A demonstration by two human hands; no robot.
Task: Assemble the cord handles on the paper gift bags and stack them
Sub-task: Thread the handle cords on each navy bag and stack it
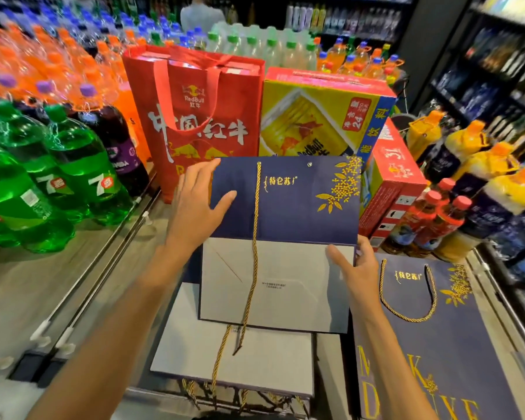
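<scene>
Handle half done: cord [254, 237] hangs from one side of bag [297, 207].
L hand [194, 207], R hand [359, 268]: fingers clamped on bag edges; next, cord end into empty eyelet [309, 164].

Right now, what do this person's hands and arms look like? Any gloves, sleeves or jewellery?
Both are bare. The left hand and right hand wear no gloves, and no rings show on the fingers in view. Neither wrist carries a watch or band. The left forearm and right forearm are uncovered down to the picture's bottom edge, so no sleeve is visible.
</scene>
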